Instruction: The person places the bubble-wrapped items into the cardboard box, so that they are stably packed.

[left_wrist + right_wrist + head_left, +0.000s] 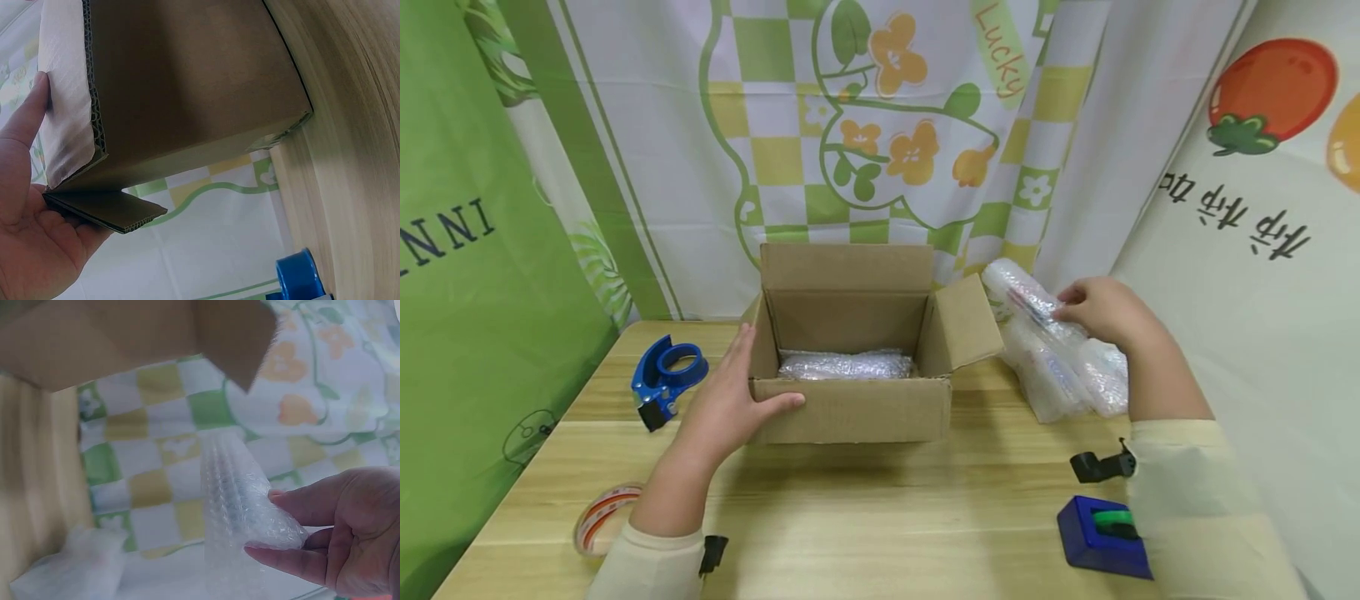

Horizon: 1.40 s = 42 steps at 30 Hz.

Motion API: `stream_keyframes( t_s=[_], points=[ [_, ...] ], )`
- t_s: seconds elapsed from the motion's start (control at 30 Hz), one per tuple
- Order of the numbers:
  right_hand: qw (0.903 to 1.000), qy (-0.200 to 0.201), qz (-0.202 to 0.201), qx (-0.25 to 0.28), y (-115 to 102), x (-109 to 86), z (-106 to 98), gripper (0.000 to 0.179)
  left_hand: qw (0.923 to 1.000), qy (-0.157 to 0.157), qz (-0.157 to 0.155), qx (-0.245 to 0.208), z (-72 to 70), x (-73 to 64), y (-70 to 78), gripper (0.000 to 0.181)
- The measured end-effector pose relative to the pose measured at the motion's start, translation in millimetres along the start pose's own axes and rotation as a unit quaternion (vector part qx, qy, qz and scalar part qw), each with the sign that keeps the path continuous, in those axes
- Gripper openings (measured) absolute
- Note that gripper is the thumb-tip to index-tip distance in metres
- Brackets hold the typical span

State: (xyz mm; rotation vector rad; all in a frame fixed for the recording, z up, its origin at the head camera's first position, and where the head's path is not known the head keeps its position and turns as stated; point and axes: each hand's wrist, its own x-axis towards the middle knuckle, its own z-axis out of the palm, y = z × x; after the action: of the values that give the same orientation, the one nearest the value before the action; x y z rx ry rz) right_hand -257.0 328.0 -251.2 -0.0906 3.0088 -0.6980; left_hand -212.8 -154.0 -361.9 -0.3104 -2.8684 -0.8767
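Observation:
An open cardboard box [850,412] stands upright on the table, with a bubble-wrapped item [842,365] lying inside. My left hand [722,408] holds the box's left front corner, thumb over the front edge. In the left wrist view its fingers curl behind a side flap [112,209]. To the right of the box, my right hand [1105,312] pinches a bubble-wrapped package [1018,287] between thumb and fingers. The right wrist view shows that package [231,494] raised and tilted; the wrap blurs what is inside it. More bubble-wrapped packages [1048,383] lie below that hand.
A blue tape gun [658,379] lies left of the box. Nearer the front left is a tape roll [595,521], partly behind the left forearm. A blue tape dispenser [1086,542] sits at the front right beside the sleeve. Printed curtains [647,167] hang behind the table.

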Motion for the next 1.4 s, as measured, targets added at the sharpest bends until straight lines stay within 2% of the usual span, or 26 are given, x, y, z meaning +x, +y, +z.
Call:
stream_keyframes(
  t_s=[0.3, 0.47, 0.67, 0.93, 1.2, 1.4],
  points=[
    [0.9978, 0.048, -0.043, -0.013, -37, -4.8, -21, 0.04, 1.0, 0.003, 0.001, 0.002, 0.9, -0.2, -0.5, 0.125],
    [0.9961, 0.056, -0.064, -0.021, -59, -5.5, -26, 0.04, 1.0, 0.006, 0.002, 0.002, 0.8, -0.3, -0.4, 0.125],
    [0.9943, 0.054, -0.088, -0.026, -92, -5.0, -22, 0.035, 1.0, 0.006, 0.001, 0.003, 1.0, -0.3, -1.2, 0.125],
    [0.9918, 0.039, -0.12, -0.021, -128, -2.5, -4, 0.032, 1.0, 0.006, -0.001, 0.002, 0.4, -0.1, -0.6, 0.126],
    [0.9841, 0.014, -0.175, -0.028, -151, 5.9, 30, 0.029, 1.0, 0.008, 0.002, 0.001, 0.4, 0.8, -0.9, 0.126],
    [0.9754, -0.017, -0.215, -0.048, -159, 9.5, 58, 0.031, 0.9998, 0.016, 0.007, 0.0, 1.8, 1.8, -2.2, 0.126]
  ],
)
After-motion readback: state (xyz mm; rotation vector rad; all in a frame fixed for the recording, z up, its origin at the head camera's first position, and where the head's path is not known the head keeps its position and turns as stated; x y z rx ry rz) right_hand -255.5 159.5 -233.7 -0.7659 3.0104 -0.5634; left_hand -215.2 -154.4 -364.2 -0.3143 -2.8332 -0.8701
